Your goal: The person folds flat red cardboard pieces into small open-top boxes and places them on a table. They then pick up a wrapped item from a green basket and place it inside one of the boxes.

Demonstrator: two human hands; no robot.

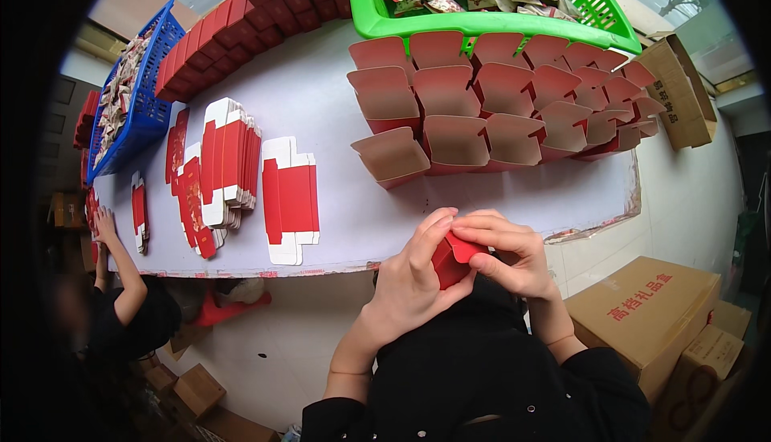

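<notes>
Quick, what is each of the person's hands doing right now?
Left hand: closed around the small red box, gripping it.
Right hand: fingers pinching the same red box at its flap.

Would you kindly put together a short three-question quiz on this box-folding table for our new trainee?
1. True or false: both of the person's hands, the left hand and the right hand, are on the small red box.
2. Which basket holds the snack packets at the top of the view? A) the green basket B) a yellow basket C) a black basket
3. Fill in: the open folded boxes stand in rows on the white ____.

Key
1. True: both hands grip it near the table edge.
2. A.
3. Table; the flat red-and-white box blanks lie to the left of them.
</notes>
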